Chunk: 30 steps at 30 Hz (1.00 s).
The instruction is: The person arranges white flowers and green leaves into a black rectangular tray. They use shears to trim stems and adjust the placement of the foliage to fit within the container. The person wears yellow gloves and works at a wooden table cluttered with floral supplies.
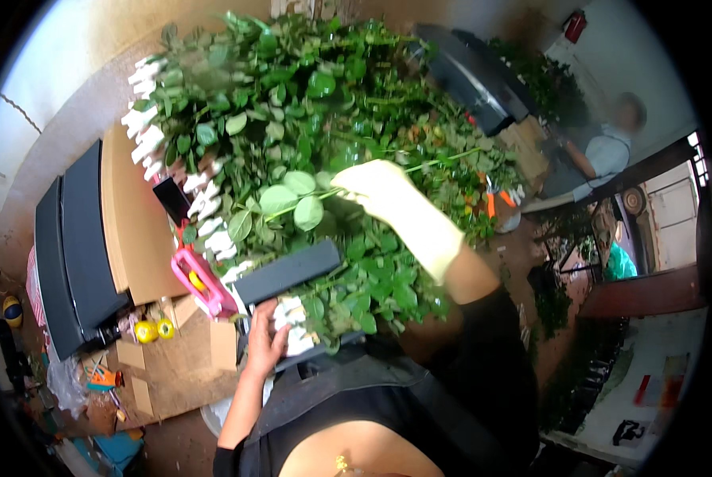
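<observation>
**Gloved hand on a leafy stem above the heap of cut roses**

I see the right hand (384,191), in a pale glove, at the centre of the frame, its fingers closed round a thin green stem (308,199) that carries a few round leaves out to the left. The stem lies across the top of a big heap of cut greenery (308,103) which fills the upper middle of the frame; pale paper-like wrapped ends (145,131) line the heap's left edge.

Below the stem, a flat black bar (288,272) crosses the foliage at a slant. The left hand (267,340), bare, sits lower centre-left with its fingers spread against a bundle of white wrapped ends (292,318); I cannot tell whether it grips them or only presses on them.

Just left of the bar lies a pink tool (201,286), resting on a brown cardboard sheet (133,230). Two small yellow round things (155,330) lie further down on the left. Dark flat panels (73,246) stand at the left edge. In the upper right another person (610,147) sits well apart.
</observation>
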Each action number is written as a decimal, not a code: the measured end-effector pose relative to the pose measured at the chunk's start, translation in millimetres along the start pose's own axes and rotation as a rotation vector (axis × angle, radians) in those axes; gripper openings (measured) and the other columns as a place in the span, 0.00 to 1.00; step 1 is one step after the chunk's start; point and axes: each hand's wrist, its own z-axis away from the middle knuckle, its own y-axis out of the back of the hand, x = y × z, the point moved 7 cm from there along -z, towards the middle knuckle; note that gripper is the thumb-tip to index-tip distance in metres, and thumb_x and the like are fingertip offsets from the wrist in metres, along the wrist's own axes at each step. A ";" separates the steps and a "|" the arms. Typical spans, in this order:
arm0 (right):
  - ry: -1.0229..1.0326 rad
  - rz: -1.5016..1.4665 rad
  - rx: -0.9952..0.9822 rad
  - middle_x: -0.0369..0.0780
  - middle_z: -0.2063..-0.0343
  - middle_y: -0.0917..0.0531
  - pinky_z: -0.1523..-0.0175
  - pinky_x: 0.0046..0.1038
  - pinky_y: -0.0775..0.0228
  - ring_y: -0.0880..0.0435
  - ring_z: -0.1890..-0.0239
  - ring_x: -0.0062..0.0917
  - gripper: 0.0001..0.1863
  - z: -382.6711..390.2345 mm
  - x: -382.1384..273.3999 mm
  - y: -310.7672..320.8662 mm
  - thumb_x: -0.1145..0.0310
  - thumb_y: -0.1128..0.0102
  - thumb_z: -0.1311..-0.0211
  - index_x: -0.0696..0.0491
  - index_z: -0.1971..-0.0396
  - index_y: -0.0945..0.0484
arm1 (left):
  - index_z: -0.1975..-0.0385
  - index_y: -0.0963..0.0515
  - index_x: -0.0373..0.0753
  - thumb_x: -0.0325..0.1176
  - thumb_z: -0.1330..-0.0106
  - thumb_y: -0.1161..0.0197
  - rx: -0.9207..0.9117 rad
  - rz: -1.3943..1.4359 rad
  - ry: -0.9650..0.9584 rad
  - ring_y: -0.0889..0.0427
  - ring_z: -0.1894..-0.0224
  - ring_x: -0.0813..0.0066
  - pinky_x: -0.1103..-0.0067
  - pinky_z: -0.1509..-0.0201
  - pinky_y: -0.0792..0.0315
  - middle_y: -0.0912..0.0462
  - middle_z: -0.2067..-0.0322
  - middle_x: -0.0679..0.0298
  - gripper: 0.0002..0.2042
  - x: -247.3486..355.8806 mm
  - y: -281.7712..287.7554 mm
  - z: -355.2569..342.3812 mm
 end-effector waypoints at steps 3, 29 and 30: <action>-0.101 -0.355 -0.058 0.44 0.63 0.11 0.56 0.29 0.19 0.11 0.62 0.35 0.10 62.3 -9.1 17.6 0.79 0.36 0.39 0.57 0.58 0.13 | 0.37 0.29 0.35 0.25 0.36 0.30 -0.011 0.014 0.070 0.20 0.43 0.57 0.70 0.43 0.23 0.25 0.41 0.52 0.27 2.1 0.0 0.1; -0.105 0.286 -0.522 0.45 0.67 0.12 0.54 0.46 0.23 0.11 0.61 0.41 0.21 87.7 -148.5 -128.1 0.49 0.47 0.27 0.52 0.53 0.22 | 0.44 0.31 0.34 0.31 0.36 0.29 0.049 0.034 -0.011 0.22 0.49 0.54 0.68 0.46 0.25 0.26 0.50 0.52 0.23 -13.0 -6.4 3.2; -0.109 0.312 -0.516 0.44 0.68 0.12 0.55 0.46 0.23 0.11 0.61 0.41 0.19 84.9 -139.2 -135.8 0.50 0.47 0.27 0.52 0.57 0.21 | 0.43 0.31 0.34 0.31 0.35 0.30 0.059 0.031 -0.011 0.22 0.49 0.54 0.68 0.45 0.25 0.26 0.49 0.52 0.24 -11.5 -5.8 5.2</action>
